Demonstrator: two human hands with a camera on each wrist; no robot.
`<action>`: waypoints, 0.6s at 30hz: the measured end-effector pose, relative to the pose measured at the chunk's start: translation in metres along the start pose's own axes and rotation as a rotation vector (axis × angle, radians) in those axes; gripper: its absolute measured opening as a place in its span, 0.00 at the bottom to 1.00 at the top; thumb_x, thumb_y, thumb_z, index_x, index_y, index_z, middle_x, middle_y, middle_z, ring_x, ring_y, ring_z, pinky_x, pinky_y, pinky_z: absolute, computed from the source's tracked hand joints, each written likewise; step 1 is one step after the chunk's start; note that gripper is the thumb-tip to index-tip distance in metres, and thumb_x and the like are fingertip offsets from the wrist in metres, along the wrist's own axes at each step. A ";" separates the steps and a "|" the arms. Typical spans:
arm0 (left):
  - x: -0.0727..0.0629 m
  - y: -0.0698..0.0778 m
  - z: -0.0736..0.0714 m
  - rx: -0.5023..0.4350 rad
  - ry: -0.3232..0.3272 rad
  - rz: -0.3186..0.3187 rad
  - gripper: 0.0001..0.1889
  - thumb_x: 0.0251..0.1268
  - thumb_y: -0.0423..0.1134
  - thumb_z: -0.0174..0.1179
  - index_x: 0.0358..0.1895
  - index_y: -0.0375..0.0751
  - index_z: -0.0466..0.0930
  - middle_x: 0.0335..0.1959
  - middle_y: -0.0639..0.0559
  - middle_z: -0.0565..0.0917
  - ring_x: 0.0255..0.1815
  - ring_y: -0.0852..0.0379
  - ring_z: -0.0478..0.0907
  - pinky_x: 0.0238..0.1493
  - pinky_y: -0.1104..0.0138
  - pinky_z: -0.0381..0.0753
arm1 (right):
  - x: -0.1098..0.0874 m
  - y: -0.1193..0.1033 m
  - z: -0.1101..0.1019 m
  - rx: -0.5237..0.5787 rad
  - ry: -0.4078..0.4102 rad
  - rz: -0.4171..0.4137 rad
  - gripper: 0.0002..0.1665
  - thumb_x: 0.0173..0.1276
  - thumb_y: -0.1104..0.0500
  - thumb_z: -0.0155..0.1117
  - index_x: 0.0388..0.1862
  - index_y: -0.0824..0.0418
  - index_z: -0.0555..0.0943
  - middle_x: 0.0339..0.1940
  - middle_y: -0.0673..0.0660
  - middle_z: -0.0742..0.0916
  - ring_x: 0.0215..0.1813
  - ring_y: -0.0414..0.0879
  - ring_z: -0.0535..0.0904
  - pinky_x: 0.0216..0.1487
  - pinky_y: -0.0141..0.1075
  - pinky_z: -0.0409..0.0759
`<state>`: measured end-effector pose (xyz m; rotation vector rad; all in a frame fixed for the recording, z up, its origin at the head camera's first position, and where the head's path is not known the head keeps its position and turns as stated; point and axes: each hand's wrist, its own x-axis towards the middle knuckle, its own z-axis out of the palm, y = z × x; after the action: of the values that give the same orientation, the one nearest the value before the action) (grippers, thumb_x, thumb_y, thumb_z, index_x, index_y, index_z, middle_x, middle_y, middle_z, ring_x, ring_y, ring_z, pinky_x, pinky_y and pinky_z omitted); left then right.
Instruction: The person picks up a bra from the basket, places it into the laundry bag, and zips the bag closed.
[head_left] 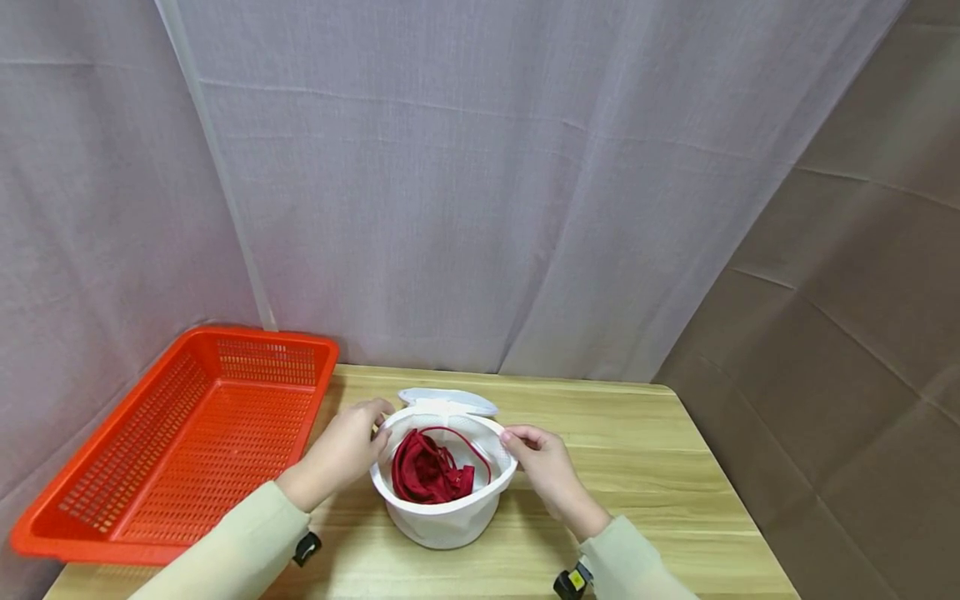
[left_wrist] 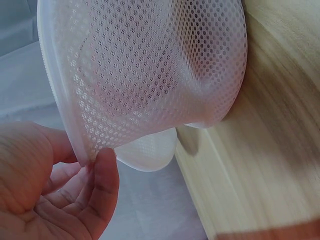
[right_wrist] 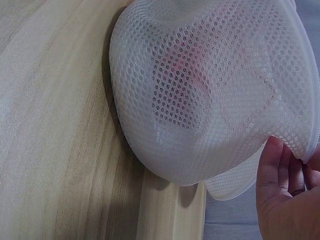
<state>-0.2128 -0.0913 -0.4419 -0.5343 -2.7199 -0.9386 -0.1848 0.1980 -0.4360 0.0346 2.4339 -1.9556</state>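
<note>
A white mesh laundry bag [head_left: 444, 529] stands upright on the table with its round mouth unzipped. Its flap lid [head_left: 453, 400] is folded back at the far side. Inside lies a crumpled dark red garment [head_left: 426, 471] with a thin strap looping up along the bag's inner wall. My left hand [head_left: 347, 450] pinches the left of the rim between thumb and fingers, and the zip edge [left_wrist: 62, 102] shows there in the left wrist view. On the opposite side, my right hand [head_left: 551, 471] pinches the rim. Through the mesh, the garment shows as a faint red patch in the right wrist view.
A red-orange plastic basket [head_left: 318, 375] with perforated sides sits to the left, close to my left forearm. The wooden table [head_left: 637, 483] ends at a grey curtain [head_left: 465, 208] behind and a brown cloth panel [head_left: 840, 358] on the right.
</note>
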 end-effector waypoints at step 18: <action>-0.004 0.003 -0.005 -0.042 0.006 0.007 0.11 0.56 0.27 0.62 0.43 0.38 0.80 0.28 0.56 0.77 0.26 0.63 0.73 0.29 0.69 0.75 | 0.011 0.015 -0.001 -0.060 0.101 -0.060 0.11 0.67 0.61 0.65 0.43 0.68 0.84 0.38 0.60 0.86 0.40 0.46 0.78 0.37 0.30 0.78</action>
<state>-0.2075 -0.0933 -0.4382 -0.5478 -2.6966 -0.9952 -0.1953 0.2020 -0.4507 0.0617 2.5841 -1.9494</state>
